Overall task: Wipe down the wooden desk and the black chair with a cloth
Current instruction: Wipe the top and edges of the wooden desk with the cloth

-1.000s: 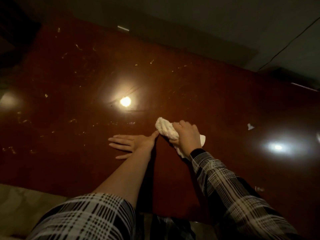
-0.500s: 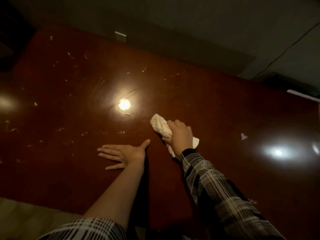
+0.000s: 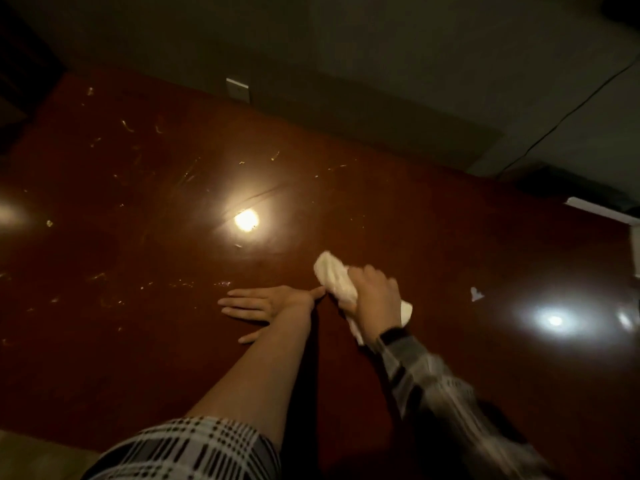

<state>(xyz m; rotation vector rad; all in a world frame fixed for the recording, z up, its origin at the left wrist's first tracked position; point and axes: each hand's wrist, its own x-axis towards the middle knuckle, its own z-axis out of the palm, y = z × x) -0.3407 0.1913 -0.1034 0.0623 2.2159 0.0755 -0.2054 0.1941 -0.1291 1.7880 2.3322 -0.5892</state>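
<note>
A glossy dark red-brown wooden desk [image 3: 433, 237] fills most of the head view. My right hand [image 3: 375, 296] is closed around a bunched white cloth [image 3: 334, 277] and presses it on the desk near the middle. My left hand [image 3: 268, 303] lies flat on the desk just left of the cloth, fingers spread and pointing left, thumb tip almost touching the cloth. Yellowish scratches and specks [image 3: 126, 126] mark the left and far part of the desk. The black chair is not in view.
A small white scrap [image 3: 476, 294] lies on the desk to the right. A white wall outlet [image 3: 238, 89] sits behind the far edge. A dark cable [image 3: 561, 121] runs down the wall at right. A white object's edge [image 3: 602, 211] shows far right.
My right hand and the cloth have slid back toward my left thumb after moving away half a second ago. My left hand stays flat on the desk. The camera view has shifted.
</note>
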